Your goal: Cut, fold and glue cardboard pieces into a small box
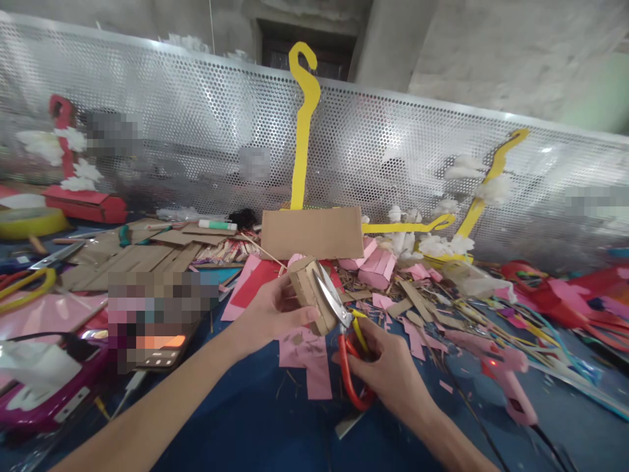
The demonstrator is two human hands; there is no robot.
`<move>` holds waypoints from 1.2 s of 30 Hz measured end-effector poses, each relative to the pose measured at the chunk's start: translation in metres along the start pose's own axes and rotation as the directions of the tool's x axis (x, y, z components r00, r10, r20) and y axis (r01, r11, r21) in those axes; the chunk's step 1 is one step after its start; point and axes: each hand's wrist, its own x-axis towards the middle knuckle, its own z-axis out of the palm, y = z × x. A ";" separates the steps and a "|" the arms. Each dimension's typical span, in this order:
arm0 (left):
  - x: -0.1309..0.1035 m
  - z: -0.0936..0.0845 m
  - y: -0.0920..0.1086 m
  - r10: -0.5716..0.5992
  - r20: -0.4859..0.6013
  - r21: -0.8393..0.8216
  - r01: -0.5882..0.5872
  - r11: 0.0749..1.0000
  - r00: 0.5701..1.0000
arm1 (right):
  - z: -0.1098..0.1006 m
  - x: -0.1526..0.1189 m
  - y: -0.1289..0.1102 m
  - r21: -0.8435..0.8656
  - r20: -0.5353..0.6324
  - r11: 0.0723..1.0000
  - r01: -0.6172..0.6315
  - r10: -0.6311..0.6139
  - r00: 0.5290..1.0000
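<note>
Blue table fronts perforated metal; left hand grips cardboard piece, right hand scissors.

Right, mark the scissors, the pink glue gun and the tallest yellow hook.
Scissors (345, 318), head view: on the metal near the pivot.
Pink glue gun (503, 370), head view: where body meets handle.
Tallest yellow hook (303, 137), head view: on its stem.

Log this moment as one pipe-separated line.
left hand: holds cardboard piece | right hand: holds scissors, blades at the piece | nearby: pink glue gun
</note>
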 end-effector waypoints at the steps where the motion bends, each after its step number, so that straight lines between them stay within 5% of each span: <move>1: 0.000 0.000 0.000 -0.003 -0.004 0.000 0.003 1.000 1.000 | 0.000 0.000 0.001 0.008 0.000 1.000 0.001 -0.001 1.000; 7: 0.000 0.000 -0.002 -0.012 -0.001 0.007 0.012 1.000 1.000 | 0.003 0.000 0.001 -0.061 -0.016 0.997 0.046 -0.047 0.999; 16: -0.003 0.000 -0.005 -0.016 0.156 0.055 0.007 0.998 0.988 | 0.006 -0.001 0.000 -0.129 -0.073 0.968 0.215 -0.225 0.972; 36: -0.001 -0.003 -0.008 -0.007 0.097 0.021 0.005 1.000 0.995 | -0.001 -0.001 -0.008 0.005 0.044 0.997 0.071 -0.071 0.997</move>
